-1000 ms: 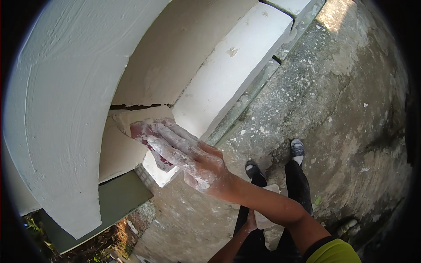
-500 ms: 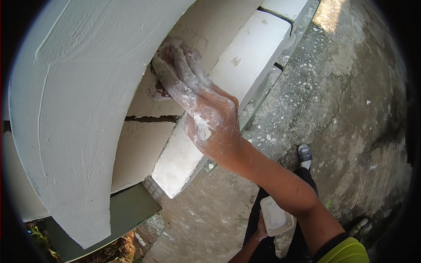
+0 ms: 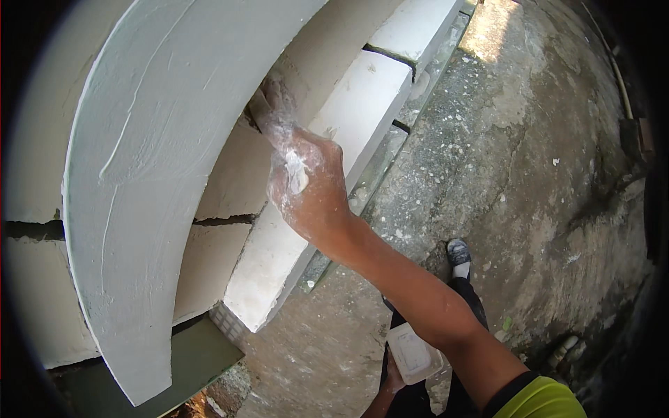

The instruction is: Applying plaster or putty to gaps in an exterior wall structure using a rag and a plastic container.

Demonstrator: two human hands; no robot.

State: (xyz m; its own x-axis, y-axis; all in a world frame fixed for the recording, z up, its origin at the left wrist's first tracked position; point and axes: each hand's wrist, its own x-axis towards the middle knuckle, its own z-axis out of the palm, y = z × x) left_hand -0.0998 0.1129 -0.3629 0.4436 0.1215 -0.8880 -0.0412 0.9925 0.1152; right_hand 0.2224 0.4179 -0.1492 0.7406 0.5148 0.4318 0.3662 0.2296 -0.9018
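My right hand (image 3: 304, 167), dusted and smeared with white paste, reaches to the pale block surface (image 3: 233, 167) beside the edge of a curved white panel (image 3: 167, 139). Its fingers are bunched together and point away from me. The fingertips are partly hidden at the panel's edge, so what they press on or hold does not show. Low in the view, my left hand (image 3: 394, 376) grips a small whitish plastic tub (image 3: 412, 354) in front of my legs. My right forearm passes just above the tub.
White blocks (image 3: 362, 90) with dark gaps between them form a stepped structure. A dark green board (image 3: 202, 355) lies below the panel's lower end. Rough concrete floor (image 3: 502, 174) with white specks spreads to the right. My shoe (image 3: 458, 252) stands on it.
My right hand has shifted up and left along the panel's edge, and its fingers are more hidden. A dark reddish patch by the fingertips is out of sight. The tub stays in my left hand.
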